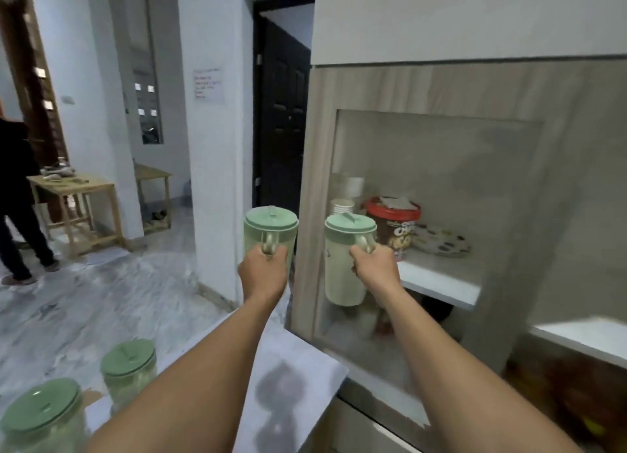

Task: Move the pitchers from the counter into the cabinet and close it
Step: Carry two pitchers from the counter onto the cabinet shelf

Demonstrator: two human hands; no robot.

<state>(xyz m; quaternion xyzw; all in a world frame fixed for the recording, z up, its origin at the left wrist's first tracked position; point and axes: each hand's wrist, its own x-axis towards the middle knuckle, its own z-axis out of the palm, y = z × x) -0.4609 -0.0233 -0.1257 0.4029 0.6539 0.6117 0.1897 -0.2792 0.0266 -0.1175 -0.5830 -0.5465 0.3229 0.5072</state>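
Each of my hands holds a pale green pitcher with a green lid by its handle, raised in the air. My left hand (pixel 264 268) grips the left pitcher (pixel 270 228) beside the cabinet's left edge. My right hand (pixel 373 266) grips the right pitcher (pixel 344 259) in front of the cabinet's frosted glass door (pixel 441 167). The cabinet's white shelf (pixel 441 281) lies just right of that pitcher. Two more green-lidded pitchers stand on the counter at the lower left, one nearer (pixel 40 415) and one farther (pixel 130 368). I cannot tell how far the door stands open.
On the shelf sit a red-lidded tub (pixel 398 225), stacked cups (pixel 342 206) and a patterned plate (pixel 441 242). The grey counter (pixel 298 384) runs below my arms. A dark doorway (pixel 281 113) is left of the cabinet. A person (pixel 17 195) stands by a wooden table (pixel 78 198) at far left.
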